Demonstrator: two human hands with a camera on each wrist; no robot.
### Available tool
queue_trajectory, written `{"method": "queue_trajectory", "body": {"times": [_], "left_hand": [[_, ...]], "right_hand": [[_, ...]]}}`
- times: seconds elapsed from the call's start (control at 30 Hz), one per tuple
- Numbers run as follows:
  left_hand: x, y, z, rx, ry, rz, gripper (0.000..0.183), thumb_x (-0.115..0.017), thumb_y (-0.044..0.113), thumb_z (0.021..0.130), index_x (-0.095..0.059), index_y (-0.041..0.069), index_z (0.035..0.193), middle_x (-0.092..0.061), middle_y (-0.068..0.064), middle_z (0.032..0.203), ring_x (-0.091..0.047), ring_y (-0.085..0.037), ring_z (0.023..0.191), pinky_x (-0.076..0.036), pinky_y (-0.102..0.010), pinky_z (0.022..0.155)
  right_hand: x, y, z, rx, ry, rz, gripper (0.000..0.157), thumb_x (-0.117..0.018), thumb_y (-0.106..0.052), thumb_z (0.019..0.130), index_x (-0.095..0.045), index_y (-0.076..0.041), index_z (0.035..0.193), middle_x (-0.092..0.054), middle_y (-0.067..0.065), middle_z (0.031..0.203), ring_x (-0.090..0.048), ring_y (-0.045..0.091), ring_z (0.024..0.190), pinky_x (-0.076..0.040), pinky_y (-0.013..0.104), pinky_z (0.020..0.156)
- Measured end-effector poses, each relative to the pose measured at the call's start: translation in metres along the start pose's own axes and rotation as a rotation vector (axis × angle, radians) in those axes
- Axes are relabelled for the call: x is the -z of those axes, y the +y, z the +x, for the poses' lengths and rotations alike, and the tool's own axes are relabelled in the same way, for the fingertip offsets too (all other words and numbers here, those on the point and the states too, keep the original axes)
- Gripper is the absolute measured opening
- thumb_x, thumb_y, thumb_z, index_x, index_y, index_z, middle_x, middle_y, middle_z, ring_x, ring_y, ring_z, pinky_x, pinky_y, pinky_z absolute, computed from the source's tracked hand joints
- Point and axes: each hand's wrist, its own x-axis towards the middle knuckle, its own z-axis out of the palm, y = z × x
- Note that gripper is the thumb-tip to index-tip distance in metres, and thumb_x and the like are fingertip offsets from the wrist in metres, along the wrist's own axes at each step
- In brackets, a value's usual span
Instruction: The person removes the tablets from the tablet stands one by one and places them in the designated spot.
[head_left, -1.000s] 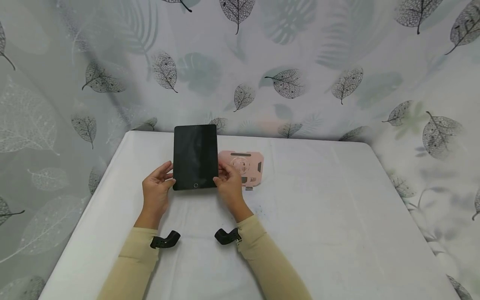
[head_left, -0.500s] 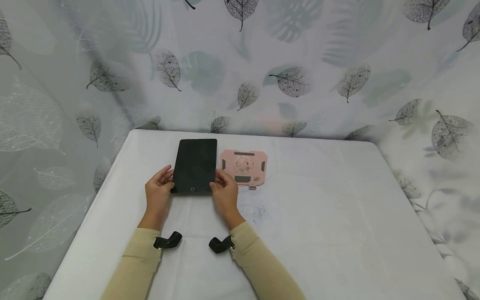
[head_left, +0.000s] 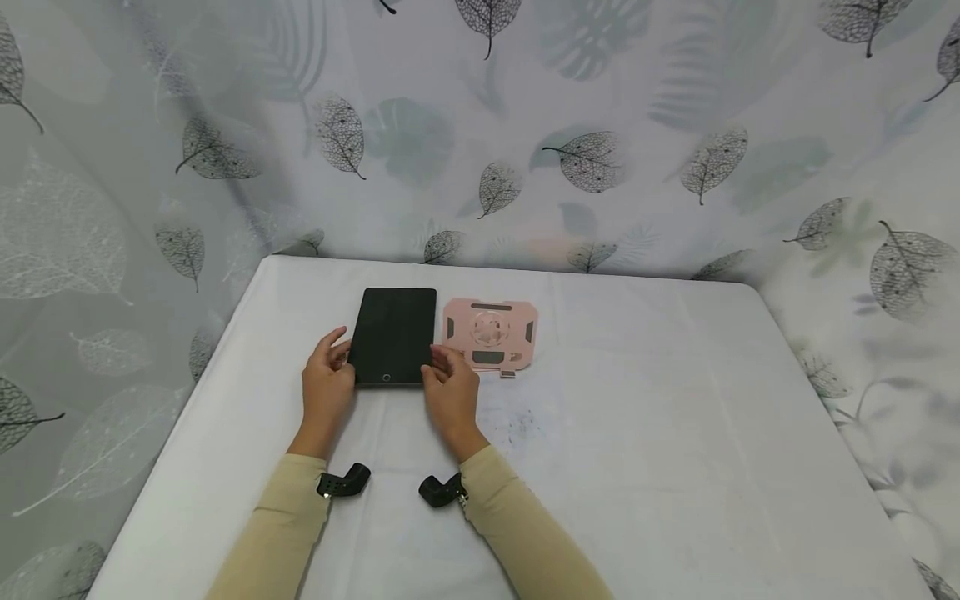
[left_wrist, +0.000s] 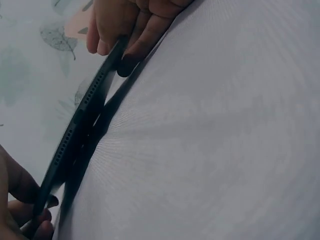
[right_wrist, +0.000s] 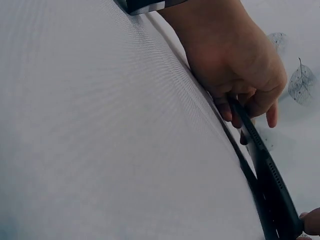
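Observation:
A black tablet (head_left: 393, 333) with a round home button lies almost flat, close over the white table. My left hand (head_left: 328, 396) pinches its lower left side, the thumb near the front corner. At the opposite corner, my right hand (head_left: 455, 400) pinches the edge between thumb and fingers. The left wrist view shows the tablet's thin edge (left_wrist: 82, 117) with rows of small holes and a dark shadow beneath. Fingertips tuck under the edge in both wrist views. Just right of the tablet sits a pink tablet case (head_left: 517, 321) with dark cutouts and a ring, partly behind my right fingers.
White cloth covers the table (head_left: 637, 433), which carries a faint bluish smudge (head_left: 522, 425) below the case. A leaf-patterned curtain (head_left: 420, 133) rises along the table's back and sides. Black straps (head_left: 345, 481) circle both wrists.
The tablet has come down from a raised, upright tilt to nearly flat over the table, both hands moving with it. The pink case, partly covered before, shows more fully.

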Motion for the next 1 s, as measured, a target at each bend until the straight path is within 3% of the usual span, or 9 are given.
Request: {"method": "queue_trajectory", "body": {"times": [0.1, 0.27, 0.57, 1.0], "left_hand": [[-0.001, -0.0007, 0.0004, -0.003, -0.026, 0.024, 0.068, -0.041, -0.007, 0.086, -0.048, 0.01, 0.152, -0.064, -0.023, 0.138, -0.057, -0.039, 0.133, -0.043, -0.049, 0.108], [-0.003, 0.0004, 0.0019, -0.017, -0.05, 0.053, 0.069, -0.04, -0.008, 0.086, -0.046, 0.008, 0.153, -0.061, -0.025, 0.14, -0.056, -0.04, 0.135, -0.043, -0.053, 0.113], [-0.0058, 0.0021, -0.0001, -0.03, -0.027, 0.094, 0.066, -0.041, -0.009, 0.086, -0.05, 0.007, 0.15, -0.064, -0.023, 0.137, -0.061, -0.04, 0.127, -0.047, -0.052, 0.107], [-0.0084, 0.0032, 0.0009, -0.031, 0.005, 0.115, 0.062, -0.043, -0.01, 0.084, -0.055, 0.002, 0.144, -0.066, -0.02, 0.136, -0.061, -0.035, 0.116, -0.046, -0.041, 0.098]], "right_hand": [[0.0024, 0.0015, -0.0016, 0.031, -0.028, -0.055, 0.038, -0.068, -0.001, 0.094, -0.065, 0.0, 0.132, -0.069, 0.02, 0.127, -0.072, 0.027, 0.113, -0.059, 0.026, 0.092], [0.0052, 0.0025, -0.0033, 0.033, -0.067, -0.093, 0.042, -0.067, -0.005, 0.096, -0.064, -0.005, 0.137, -0.067, 0.017, 0.132, -0.072, 0.024, 0.115, -0.058, 0.026, 0.095], [0.0095, -0.001, -0.0059, -0.018, -0.103, -0.095, 0.049, -0.066, -0.008, 0.096, -0.058, -0.008, 0.144, -0.062, 0.012, 0.143, -0.067, 0.024, 0.123, -0.056, 0.032, 0.1], [0.0096, 0.0027, -0.0053, -0.018, -0.018, -0.01, 0.041, -0.061, -0.005, 0.097, -0.061, 0.0, 0.138, -0.068, 0.019, 0.134, -0.069, 0.024, 0.121, -0.056, 0.024, 0.097]]}}
